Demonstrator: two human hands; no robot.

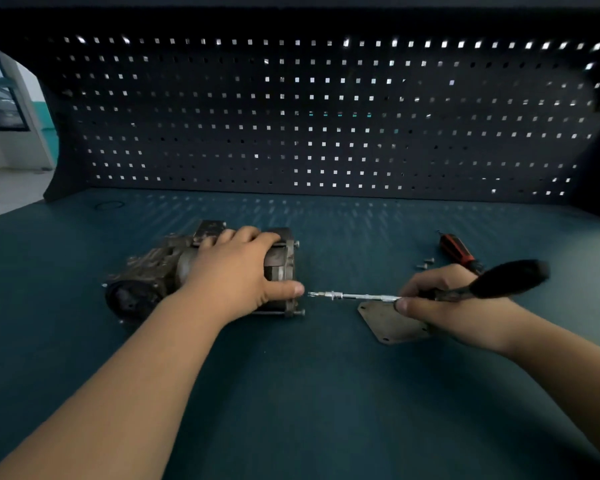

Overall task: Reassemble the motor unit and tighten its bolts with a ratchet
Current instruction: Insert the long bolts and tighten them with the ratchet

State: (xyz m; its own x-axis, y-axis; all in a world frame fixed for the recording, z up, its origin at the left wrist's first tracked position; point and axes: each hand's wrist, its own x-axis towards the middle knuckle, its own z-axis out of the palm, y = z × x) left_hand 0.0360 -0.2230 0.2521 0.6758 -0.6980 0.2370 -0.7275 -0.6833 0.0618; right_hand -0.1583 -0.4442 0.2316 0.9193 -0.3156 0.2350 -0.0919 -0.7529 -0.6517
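The grimy metal motor unit [146,275] lies on its side on the dark teal bench. My left hand [236,271] grips its right end from above, thumb down by the end flange. A long bolt [278,311] sticks out along the unit's near side. My right hand [444,299] holds the ratchet [510,280] by its black handle, fingers pinching the silver extension bar [354,296]. The bar's tip points left and stops just short of the motor's end face. A flat metal cover plate [385,323] lies on the bench under my right hand.
A red-and-black screwdriver [456,249] lies behind my right hand, with a few loose screws [425,264] beside it. A dark pegboard [309,116] walls off the back of the bench [309,393]. The bench's left edge drops away to a floor.
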